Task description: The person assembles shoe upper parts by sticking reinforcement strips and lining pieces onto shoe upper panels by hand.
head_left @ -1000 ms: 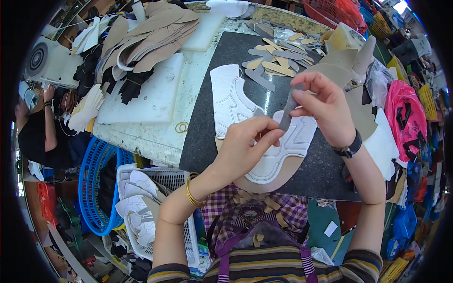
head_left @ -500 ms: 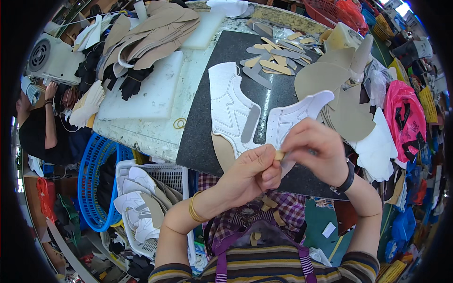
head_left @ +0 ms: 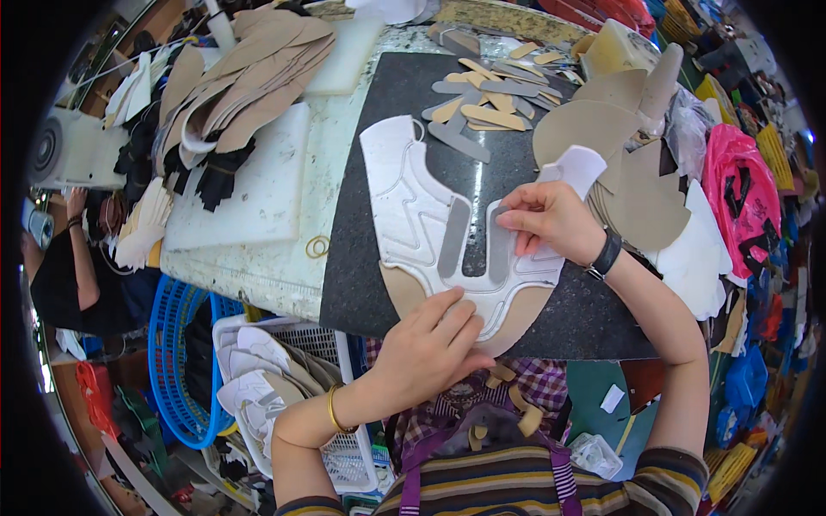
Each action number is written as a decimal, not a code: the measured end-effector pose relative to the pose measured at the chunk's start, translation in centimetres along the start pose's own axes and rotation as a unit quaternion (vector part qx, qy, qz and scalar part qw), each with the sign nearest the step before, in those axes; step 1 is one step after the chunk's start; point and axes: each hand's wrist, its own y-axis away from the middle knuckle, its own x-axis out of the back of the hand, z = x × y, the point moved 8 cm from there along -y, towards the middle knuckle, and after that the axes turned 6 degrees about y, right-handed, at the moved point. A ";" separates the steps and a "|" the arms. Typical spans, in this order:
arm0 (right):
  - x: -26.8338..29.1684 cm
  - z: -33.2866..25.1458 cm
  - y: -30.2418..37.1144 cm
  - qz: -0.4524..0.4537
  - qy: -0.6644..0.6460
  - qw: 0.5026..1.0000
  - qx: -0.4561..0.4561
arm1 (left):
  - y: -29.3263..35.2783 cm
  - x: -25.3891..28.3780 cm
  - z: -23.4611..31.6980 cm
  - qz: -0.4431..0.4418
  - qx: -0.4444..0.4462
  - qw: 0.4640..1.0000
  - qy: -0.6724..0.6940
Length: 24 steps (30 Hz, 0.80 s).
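A white shoe upper (head_left: pixel 397 202), spread flat in a U shape, lies on a dark board (head_left: pixel 594 322) with tan backing showing along its lower edge. One grey strip (head_left: pixel 455 234) lies along the left side of its slot. Along the right side runs a second grey strip (head_left: pixel 498 251), its upper end pinched between thumb and fingers of my right hand (head_left: pixel 557 222). My left hand (head_left: pixel 428 344) rests with stretched fingers on the upper's near edge, below the slot. Small curled tan pieces (head_left: pixel 531 420) sit on my checked apron.
Grey and tan strips (head_left: pixel 495 116) are heaped at the board's far side. Tan sheet pieces (head_left: pixel 637 206) are stacked at right, more shoe parts (head_left: pixel 267 56) at far left. A white basket (head_left: pixel 357 456) of uppers and a blue basket (head_left: pixel 163 370) stand at left. A co-worker's arm (head_left: pixel 83 267) shows beyond.
My hands, close together at a small tan piece before, have parted. My left hand came down onto the upper; my right moved up to the grey strip now along the slot's right side.
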 end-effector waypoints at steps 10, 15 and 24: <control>1.8 -4.0 3.4 0.100 0.192 0.966 0.142 | -3.6 -0.9 -1.1 -0.058 0.023 0.996 -0.062; 10.8 -6.9 4.8 0.323 0.583 0.704 0.246 | -1.3 -0.6 0.7 -0.126 0.016 0.991 -0.036; 9.2 -7.9 5.0 0.324 0.566 0.711 0.263 | 1.3 -1.1 -0.5 -0.098 0.082 0.988 -0.086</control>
